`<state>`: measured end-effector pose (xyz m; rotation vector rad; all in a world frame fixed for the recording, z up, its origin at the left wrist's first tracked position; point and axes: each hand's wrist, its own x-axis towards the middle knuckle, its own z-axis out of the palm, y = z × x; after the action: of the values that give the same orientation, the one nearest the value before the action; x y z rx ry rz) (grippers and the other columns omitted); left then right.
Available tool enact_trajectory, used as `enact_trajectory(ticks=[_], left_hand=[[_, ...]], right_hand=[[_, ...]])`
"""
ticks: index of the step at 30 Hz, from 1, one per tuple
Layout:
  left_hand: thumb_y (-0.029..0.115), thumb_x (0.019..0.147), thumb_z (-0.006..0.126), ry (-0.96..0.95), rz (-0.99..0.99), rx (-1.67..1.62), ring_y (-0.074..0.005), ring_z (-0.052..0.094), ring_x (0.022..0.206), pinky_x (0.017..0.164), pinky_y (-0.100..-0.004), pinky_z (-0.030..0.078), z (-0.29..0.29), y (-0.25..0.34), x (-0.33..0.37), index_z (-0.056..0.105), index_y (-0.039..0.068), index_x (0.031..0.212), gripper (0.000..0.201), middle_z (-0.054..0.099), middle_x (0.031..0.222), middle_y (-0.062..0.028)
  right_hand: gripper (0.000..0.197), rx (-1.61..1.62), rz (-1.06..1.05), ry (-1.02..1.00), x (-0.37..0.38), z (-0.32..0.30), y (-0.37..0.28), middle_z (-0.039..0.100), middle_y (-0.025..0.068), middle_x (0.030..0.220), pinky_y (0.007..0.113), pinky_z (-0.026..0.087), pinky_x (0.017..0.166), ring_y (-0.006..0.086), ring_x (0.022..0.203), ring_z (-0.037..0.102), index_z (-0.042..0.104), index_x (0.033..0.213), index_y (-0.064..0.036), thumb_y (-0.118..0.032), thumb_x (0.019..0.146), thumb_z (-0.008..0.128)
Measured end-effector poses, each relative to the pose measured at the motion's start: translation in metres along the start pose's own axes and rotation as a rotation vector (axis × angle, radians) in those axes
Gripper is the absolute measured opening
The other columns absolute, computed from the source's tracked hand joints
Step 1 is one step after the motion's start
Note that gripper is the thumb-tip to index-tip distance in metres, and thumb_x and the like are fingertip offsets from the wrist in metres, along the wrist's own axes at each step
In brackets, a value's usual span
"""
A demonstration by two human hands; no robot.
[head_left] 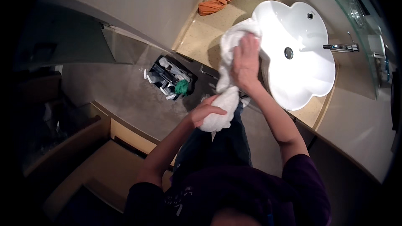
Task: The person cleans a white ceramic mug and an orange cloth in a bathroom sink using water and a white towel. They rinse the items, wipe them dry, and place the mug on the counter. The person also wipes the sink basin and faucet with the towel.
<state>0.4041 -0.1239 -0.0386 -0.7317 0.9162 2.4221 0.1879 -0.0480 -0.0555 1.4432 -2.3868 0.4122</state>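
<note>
A white towel [229,46] runs from the outer left side of a white, petal-shaped basin [299,75] down toward my body. My right hand [246,65] lies flat on its upper part, fingers stretched out, pressing it beside the basin's rim. Lower down, over the counter's front edge, my left hand [206,112] is closed around the bunched end of the same towel. What lies beneath the pressed part is hidden.
An orange cloth [214,6] lies at the far left of the beige counter [197,34]. A chrome faucet [341,47] reaches over the basin from the right. On the floor stands a black caddy [172,76] with a green cloth and bottles. An open wooden drawer [125,132] is at lower left.
</note>
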Motion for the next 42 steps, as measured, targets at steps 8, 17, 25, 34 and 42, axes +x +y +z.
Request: enact_trajectory(ticks=[8, 17, 25, 34, 42], left_hand=[[0.001, 0.082, 0.072, 0.216, -0.032, -0.01, -0.0277, 0.07, 0.104, 0.088, -0.0419, 0.059, -0.045, 0.007, 0.029, 0.051, 0.002, 0.145, 0.067, 0.069, 0.118, -0.0157], [0.009, 0.082, 0.076, -0.09, -0.216, 0.157, -0.0198, 0.068, 0.103, 0.087, -0.0335, 0.055, 0.009, -0.078, 0.055, 0.057, 0.004, 0.139, 0.06, 0.068, 0.116, -0.0099], [0.012, 0.084, 0.072, 0.081, -0.36, -0.094, -0.0297, 0.069, 0.106, 0.09, -0.0414, 0.058, -0.01, -0.097, -0.004, 0.055, 0.004, 0.138, 0.057, 0.066, 0.123, -0.0158], [0.011, 0.086, 0.071, 0.224, -0.233, 0.273, -0.0241, 0.066, 0.106, 0.087, -0.0365, 0.057, -0.046, -0.087, 0.014, 0.051, 0.003, 0.138, 0.056, 0.064, 0.119, -0.0133], [0.02, 0.075, 0.084, -0.409, -0.182, 1.011, -0.0221, 0.058, 0.117, 0.101, -0.0352, 0.047, 0.101, -0.166, 0.143, 0.058, 0.007, 0.135, 0.066, 0.061, 0.128, -0.0099]], right_hand=[[0.089, 0.307, 0.418, -0.503, 0.006, 0.095, -0.039, 0.025, 0.0284, 0.163, 0.075, 0.011, 0.117, 0.0455, 0.156, 0.013, 0.035, 0.157, -0.0149, -0.025, 0.075, 0.067], [0.064, -0.002, 0.613, -0.397, -0.227, 0.007, 0.028, 0.049, 0.0242, 0.149, 0.052, 0.034, 0.117, 0.0439, 0.138, 0.045, 0.05, 0.143, -0.0012, -0.007, 0.081, 0.063], [0.068, 0.408, 0.177, -0.16, -0.143, 0.061, -0.078, 0.057, 0.0195, 0.133, 0.049, 0.046, 0.096, 0.039, 0.117, 0.055, 0.06, 0.135, -0.0088, 0.001, 0.068, 0.066], [0.039, 0.188, 0.494, -0.431, -0.202, 0.105, -0.046, 0.062, 0.0093, 0.118, 0.051, 0.044, 0.094, 0.032, 0.108, 0.055, 0.059, 0.137, -0.0117, -0.017, 0.098, 0.052], [0.064, -0.317, 1.139, -0.559, -0.419, -0.05, 0.129, 0.042, 0.0149, 0.154, 0.052, 0.042, 0.101, 0.0379, 0.136, 0.042, 0.054, 0.144, -0.0107, -0.006, 0.081, 0.063]])
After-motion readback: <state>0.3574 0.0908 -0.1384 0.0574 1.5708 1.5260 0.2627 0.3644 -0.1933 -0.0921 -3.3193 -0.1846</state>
